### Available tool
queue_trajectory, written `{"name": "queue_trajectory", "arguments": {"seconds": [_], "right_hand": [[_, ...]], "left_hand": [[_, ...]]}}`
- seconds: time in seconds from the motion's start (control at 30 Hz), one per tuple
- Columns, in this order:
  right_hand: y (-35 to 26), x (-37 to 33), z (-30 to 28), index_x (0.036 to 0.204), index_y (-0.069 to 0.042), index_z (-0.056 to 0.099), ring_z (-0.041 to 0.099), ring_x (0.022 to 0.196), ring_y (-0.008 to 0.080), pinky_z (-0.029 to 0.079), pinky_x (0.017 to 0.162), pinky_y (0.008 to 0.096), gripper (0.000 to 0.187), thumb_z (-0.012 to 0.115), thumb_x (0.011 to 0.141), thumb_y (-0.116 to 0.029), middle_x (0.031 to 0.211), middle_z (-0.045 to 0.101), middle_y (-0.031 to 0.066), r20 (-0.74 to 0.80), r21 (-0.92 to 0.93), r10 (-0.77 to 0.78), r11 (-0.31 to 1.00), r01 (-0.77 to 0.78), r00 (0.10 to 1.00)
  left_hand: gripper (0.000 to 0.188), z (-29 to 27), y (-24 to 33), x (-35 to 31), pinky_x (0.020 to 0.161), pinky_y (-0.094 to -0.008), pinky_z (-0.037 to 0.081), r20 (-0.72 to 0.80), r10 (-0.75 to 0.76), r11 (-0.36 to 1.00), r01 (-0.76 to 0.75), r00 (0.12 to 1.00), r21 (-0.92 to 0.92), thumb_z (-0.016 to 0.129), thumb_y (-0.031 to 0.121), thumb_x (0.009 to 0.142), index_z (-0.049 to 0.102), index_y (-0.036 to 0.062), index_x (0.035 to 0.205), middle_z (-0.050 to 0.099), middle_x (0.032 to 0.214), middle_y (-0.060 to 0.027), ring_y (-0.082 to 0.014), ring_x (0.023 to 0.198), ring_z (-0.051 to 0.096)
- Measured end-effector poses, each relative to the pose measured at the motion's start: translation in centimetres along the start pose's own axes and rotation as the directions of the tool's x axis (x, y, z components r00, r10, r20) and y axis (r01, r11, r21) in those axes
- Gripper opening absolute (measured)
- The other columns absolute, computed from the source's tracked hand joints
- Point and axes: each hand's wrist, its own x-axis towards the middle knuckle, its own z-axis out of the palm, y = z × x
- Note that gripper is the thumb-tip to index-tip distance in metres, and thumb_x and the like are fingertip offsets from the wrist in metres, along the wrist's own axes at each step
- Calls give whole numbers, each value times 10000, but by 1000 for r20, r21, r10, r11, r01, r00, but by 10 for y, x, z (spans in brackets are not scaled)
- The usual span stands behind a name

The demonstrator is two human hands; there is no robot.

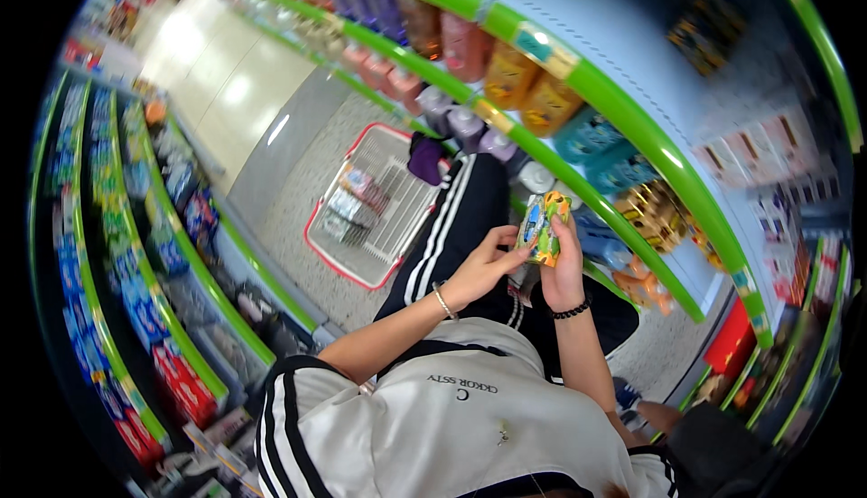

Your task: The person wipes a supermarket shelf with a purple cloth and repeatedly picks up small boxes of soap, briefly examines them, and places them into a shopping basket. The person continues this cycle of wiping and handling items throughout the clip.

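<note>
My right hand is wrapped round a small colourful box in green, yellow, orange and blue, held upright in front of my lap. At the box's lower left side, the thumb and fingers of my left hand close in against its edge. Just left of my legs, a white plastic shopping basket with a red rim stands on the floor. Several small packs lie in it, and a dark purple cloth-like thing hangs at its far right corner.
Close on my right runs a green-edged shelf with pump bottles, orange and teal bottles and boxes. Another green-edged shelf full of bagged and boxed packs curves along the left. Behind me at lower right, another person's leg and shoe show.
</note>
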Motion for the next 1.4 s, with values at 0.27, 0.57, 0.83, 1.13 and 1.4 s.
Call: {"name": "queue_trajectory", "arguments": {"seconds": [0.27,0.57,0.83,1.13,1.4], "right_hand": [[46,36,54,1394,-53,324,545,1019,138,455,861,271,553,574,904,-99,1218,516,104,248,-489,64,870,68,967],[96,134,64,1175,-29,554,527,1065,324,412,914,381,373,617,854,-208,1124,577,161,512,-837,-89,172,520,854],[130,175,83,977,-78,634,575,921,245,410,805,366,231,610,818,-244,951,623,57,643,-719,50,-303,625,764],[135,191,102,855,-32,638,577,671,259,447,618,343,129,655,741,-89,736,608,76,634,-764,122,-57,643,764],[127,194,104,863,-8,657,569,621,266,433,576,336,185,630,709,-106,735,625,103,621,-774,184,-9,633,762]], "left_hand": [[539,-56,2,-2,893,-255,431,-181,-9,984,-23,983,-177,682,242,837,440,-41,1226,546,1116,-80,-126,986,560],[658,-189,-54,46,810,-269,482,-601,-239,966,121,762,-231,717,389,773,392,-24,1168,555,1059,-119,-157,918,583],[740,-316,-187,158,460,-284,505,-724,-492,870,244,484,-428,680,397,667,347,-110,1090,552,890,-169,-210,638,595],[1007,-392,-318,264,1042,-403,353,-858,-494,836,349,143,-424,720,364,604,181,-150,1280,278,1330,-367,-436,1238,361],[1030,-426,-302,312,1029,-386,336,-860,-504,840,188,-76,-509,766,278,635,123,-204,1279,297,1259,-334,-397,1212,353]]}}
